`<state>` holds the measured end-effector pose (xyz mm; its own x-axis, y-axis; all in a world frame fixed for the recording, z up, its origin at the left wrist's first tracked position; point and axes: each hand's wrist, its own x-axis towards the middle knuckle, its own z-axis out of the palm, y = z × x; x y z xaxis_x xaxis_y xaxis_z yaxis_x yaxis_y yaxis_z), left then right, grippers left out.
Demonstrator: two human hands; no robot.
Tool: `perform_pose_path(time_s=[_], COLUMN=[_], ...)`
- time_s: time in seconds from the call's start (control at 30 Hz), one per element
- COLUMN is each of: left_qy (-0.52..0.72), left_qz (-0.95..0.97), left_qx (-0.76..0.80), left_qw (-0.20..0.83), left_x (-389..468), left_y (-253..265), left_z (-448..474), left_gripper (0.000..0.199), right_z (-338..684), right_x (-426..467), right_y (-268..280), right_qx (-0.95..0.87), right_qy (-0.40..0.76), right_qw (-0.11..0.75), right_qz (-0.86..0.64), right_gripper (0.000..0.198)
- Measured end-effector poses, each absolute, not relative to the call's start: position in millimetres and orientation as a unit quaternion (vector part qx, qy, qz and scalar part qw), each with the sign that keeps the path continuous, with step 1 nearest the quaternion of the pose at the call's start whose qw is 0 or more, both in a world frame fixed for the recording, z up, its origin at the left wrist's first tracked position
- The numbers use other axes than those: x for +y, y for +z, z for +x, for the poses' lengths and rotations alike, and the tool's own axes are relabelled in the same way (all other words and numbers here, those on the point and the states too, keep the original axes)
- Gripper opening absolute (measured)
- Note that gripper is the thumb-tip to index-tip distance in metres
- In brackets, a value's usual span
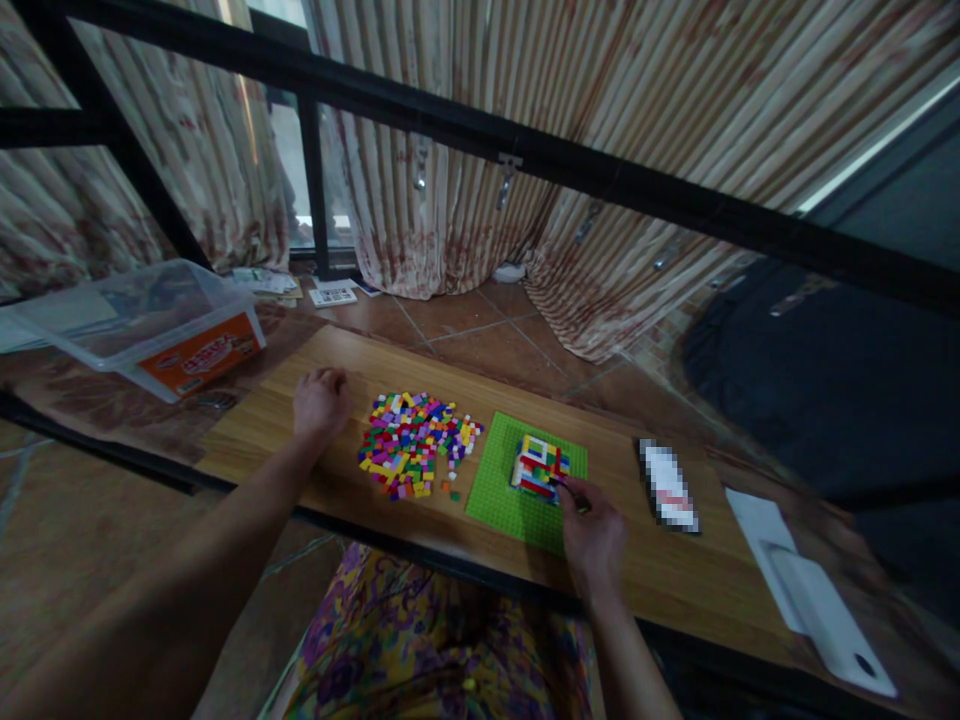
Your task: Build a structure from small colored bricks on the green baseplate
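Across the brown wooden tabletop (pixel 690 580), a flat green studded plastic baseplate (pixel 491 490) carries the work done so far, with wide bare margins around it. Left of it, a broad heap of small multicoloured plastic bricks (pixel 409 445) lies loose, so much seems unused. The right hand (pixel 596 530) has its fingers closed on a thin dark tool (pixel 574 494) at the near-right edge of a compact red, white, yellow and blue brick structure (pixel 536 462) on the baseplate. The left hand (pixel 321 405) rests beside the heap, fingers curled; whether they grip anything I cannot tell.
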<state>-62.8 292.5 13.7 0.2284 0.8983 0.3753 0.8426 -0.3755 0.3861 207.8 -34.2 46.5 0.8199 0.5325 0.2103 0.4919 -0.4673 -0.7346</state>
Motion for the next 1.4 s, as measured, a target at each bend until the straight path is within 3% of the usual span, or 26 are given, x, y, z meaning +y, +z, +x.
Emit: perform_pose_path(time_s=[0.27, 0.77, 1.4], left_qy=[0.290, 0.282, 0.265], left_qz=[0.770, 0.777, 0.775], left_qx=[0.563, 0.560, 0.572], left_qw=[0.078, 0.055, 0.051], left_x=[289.3, 286.9, 287.2], left_y=[16.0, 18.8, 18.7], left_z=[-61.7, -61.5, -60.5], left_gripper=[0.029, 0.030, 0.029], right_z=[209.9, 220.3, 220.0], right_x=[-34.7, -23.9, -26.3], right_y=[48.8, 31.2, 30.2], right_qx=[-0.286, -0.125, -0.142], right_qy=[0.040, 0.159, 0.144], right_qw=[0.441, 0.653, 0.632], right_qz=[-0.850, -0.730, -0.748], right_gripper=[0.039, 0.039, 0.043])
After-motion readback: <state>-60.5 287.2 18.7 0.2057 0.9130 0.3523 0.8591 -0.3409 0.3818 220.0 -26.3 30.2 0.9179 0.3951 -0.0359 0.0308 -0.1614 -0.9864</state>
